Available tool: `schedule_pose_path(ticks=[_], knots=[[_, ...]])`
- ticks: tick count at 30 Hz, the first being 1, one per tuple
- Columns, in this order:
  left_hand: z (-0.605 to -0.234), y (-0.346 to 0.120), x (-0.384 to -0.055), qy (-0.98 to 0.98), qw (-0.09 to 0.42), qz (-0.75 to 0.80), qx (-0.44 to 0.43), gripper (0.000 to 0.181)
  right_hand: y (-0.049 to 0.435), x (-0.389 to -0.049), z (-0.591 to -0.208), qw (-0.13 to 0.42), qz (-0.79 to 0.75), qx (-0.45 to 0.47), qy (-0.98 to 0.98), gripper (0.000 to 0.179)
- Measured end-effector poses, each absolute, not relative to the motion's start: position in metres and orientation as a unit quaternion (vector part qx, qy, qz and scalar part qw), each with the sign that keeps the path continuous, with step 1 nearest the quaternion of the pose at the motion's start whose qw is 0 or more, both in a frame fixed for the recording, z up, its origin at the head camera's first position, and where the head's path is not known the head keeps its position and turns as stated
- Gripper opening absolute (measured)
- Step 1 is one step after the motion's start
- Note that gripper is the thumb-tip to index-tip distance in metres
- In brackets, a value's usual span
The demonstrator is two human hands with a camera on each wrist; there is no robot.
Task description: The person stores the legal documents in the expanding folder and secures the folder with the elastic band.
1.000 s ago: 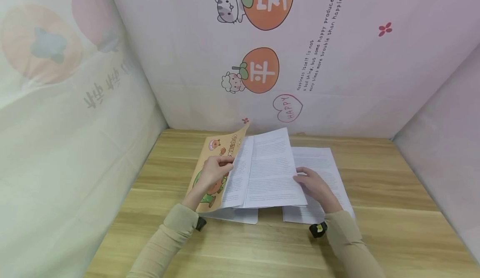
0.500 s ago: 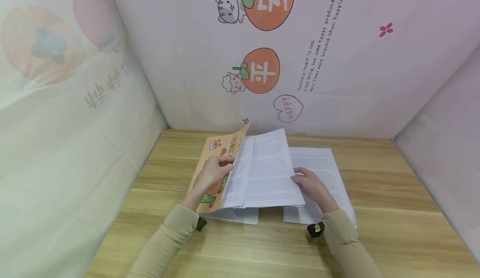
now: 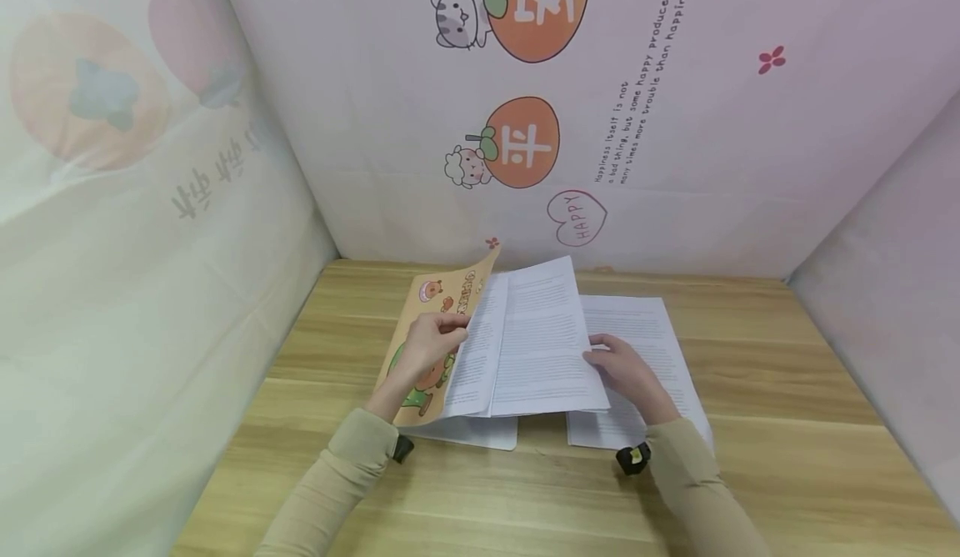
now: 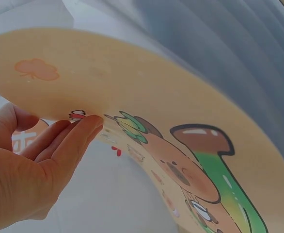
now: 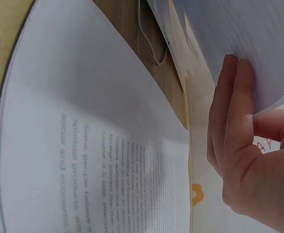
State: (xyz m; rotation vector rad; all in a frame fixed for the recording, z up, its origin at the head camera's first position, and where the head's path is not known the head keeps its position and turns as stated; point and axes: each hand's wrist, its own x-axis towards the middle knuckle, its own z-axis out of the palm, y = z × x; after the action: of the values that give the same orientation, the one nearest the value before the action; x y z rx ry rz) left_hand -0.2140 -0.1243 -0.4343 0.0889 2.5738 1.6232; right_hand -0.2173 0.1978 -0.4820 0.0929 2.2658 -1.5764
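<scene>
Sleeves (image 3: pixel 352 457) lay nearest. The left hand (image 3: pixel 426 344) pinched the raised edge of a tan cover (image 3: pixel 447 288), fingertips nearly together; the right hand (image 3: pixel 626 369) gripped printed pages (image 3: pixel 543 340) at their right edge, fingers beneath, thumb opposite. Those pages slanted up between the hands, long axis running away from the person, the cover on their left. More papers (image 3: pixel 633 319) lay flat below the right hand on the wooden table (image 3: pixel 780 373); beyond rose a cartoon-printed cloth wall (image 3: pixel 712 148).

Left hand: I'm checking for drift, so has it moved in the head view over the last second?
No: against the printed HAPPY heart, the left hand shows no clear shift either way, pinching the tan cover.
</scene>
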Motion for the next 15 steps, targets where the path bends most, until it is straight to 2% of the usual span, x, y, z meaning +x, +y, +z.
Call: schedule_pose_path(ticks=[15], knots=[[-0.4346, -0.1231, -0.2134, 0.842, 0.046, 0.536, 0.030, 0.034, 0.1955, -0.2137, -0.4857, 0.233, -0.558, 0.020, 0.796, 0.054]])
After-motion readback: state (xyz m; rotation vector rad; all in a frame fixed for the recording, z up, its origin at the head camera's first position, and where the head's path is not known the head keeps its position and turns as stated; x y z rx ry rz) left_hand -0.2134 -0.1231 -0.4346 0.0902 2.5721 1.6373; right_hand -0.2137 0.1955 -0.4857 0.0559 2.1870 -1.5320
